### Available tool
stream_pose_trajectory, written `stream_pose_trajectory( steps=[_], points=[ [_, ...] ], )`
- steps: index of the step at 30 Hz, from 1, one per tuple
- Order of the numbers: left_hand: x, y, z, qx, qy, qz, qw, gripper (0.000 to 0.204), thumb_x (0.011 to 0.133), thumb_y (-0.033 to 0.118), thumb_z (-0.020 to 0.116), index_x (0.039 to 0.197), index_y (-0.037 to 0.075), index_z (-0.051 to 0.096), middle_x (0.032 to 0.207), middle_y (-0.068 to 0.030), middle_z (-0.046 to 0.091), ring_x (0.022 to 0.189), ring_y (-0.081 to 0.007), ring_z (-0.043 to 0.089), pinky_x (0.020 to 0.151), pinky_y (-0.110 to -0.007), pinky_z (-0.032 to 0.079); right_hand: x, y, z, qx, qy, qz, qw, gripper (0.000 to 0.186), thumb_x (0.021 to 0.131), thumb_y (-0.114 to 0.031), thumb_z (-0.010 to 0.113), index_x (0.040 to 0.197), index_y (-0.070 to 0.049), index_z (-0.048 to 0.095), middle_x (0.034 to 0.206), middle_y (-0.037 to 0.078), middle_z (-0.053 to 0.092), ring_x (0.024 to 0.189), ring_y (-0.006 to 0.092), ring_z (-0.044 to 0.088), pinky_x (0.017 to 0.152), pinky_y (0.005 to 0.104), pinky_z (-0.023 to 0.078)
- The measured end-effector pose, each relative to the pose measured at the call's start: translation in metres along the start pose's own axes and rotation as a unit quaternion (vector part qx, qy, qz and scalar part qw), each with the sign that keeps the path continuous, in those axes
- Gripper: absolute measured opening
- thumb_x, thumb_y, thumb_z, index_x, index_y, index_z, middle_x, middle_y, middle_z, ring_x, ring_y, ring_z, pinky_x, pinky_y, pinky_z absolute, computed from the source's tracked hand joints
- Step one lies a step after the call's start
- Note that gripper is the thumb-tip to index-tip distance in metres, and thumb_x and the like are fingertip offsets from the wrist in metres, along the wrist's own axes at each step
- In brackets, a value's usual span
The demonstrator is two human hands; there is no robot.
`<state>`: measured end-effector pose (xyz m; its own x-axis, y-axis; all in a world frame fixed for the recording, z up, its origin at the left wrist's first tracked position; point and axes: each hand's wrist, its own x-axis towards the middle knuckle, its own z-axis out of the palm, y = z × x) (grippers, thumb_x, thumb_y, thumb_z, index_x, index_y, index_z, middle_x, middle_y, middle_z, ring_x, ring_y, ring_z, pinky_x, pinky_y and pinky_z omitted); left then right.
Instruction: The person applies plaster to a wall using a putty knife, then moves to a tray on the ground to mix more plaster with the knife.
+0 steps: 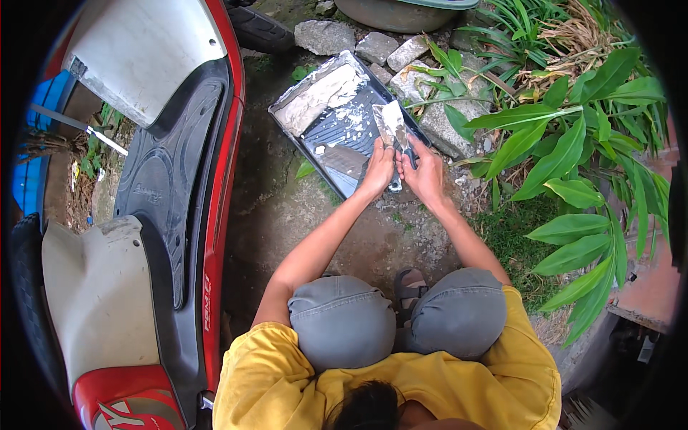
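Note:
Out in front of my knees, both hands meet over the near right part of a black paint tray (309, 152). My right hand (426, 174) is closed round the dark handle of a putty knife (394, 117), whose blade is smeared with white paste. My left hand (380, 172) is closed beside it, fingers against a second, greyer blade that seems to overlap the first. A dark handle end shows between the hands; which knife it belongs to is hard to tell. Thick white paste (319, 100) fills the tray's far left part, with flecks over the ribs. A grey, pointed flat piece (344, 161) lies near its front.
A red and grey motor scooter (172, 179) stands close along my left. Rough stones (325, 37) border the tray's far and right sides. Leafy plants (566, 143) lean in from the right, and a green basin (401, 16) sits at the back.

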<state>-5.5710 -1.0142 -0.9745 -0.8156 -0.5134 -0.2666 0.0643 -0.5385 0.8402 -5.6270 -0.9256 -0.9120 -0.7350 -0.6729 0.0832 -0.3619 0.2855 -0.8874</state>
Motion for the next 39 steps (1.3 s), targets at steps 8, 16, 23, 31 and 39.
stream_pose_trajectory(
  steps=[8,16,23,31,39],
  points=[
    [0.003,-0.004,-0.005,-0.004,-0.004,0.002,1.000,0.013,0.092,0.012,0.032,0.103,0.005,0.033,0.077,-0.0077,0.048,0.057,-0.0151,0.050,0.048,-0.029,0.046,-0.001,-0.005,0.000,-0.071,0.005,-0.067,0.995,0.038,0.083,0.010,0.050,0.121,0.004,0.050,0.085,0.013,0.061,0.057,0.0136,0.059,0.049,0.0272,0.049],
    [-0.003,-0.001,-0.004,-0.010,-0.009,0.014,1.000,0.012,0.092,0.012,0.032,0.102,0.005,0.033,0.076,-0.0068,0.047,0.057,-0.0152,0.049,0.048,-0.029,0.046,0.001,0.007,0.002,-0.137,0.036,-0.142,0.980,0.038,0.081,0.007,0.051,0.119,0.004,0.051,0.092,0.020,0.059,0.059,0.0223,0.062,0.050,0.0325,0.050],
    [-0.005,-0.002,-0.007,-0.031,-0.006,-0.012,0.999,0.011,0.093,0.014,0.032,0.102,0.008,0.034,0.078,-0.0056,0.046,0.059,-0.0138,0.048,0.050,-0.028,0.044,0.002,0.017,0.002,-0.194,0.029,-0.123,0.973,0.038,0.081,0.000,0.052,0.119,-0.003,0.052,0.097,0.019,0.057,0.075,0.0352,0.061,0.063,0.0409,0.050],
    [-0.013,0.008,-0.014,-0.055,0.006,-0.054,0.997,0.015,0.091,0.013,0.032,0.105,0.009,0.036,0.078,-0.0059,0.045,0.058,-0.0132,0.045,0.049,-0.027,0.042,0.008,0.034,0.004,-0.206,0.021,-0.163,0.965,0.040,0.081,-0.004,0.055,0.121,-0.007,0.053,0.101,0.017,0.059,0.078,0.0346,0.062,0.065,0.0411,0.049],
    [-0.053,0.024,-0.049,-0.089,0.031,-0.051,0.994,0.020,0.090,0.013,0.030,0.109,0.010,0.034,0.077,-0.0057,0.044,0.053,-0.0118,0.042,0.043,-0.026,0.039,0.070,0.047,0.001,0.207,-0.154,0.169,0.951,0.042,0.090,-0.008,0.051,0.131,-0.003,0.042,0.099,0.009,0.063,0.059,0.0088,0.054,0.047,0.0196,0.044]
  ],
)
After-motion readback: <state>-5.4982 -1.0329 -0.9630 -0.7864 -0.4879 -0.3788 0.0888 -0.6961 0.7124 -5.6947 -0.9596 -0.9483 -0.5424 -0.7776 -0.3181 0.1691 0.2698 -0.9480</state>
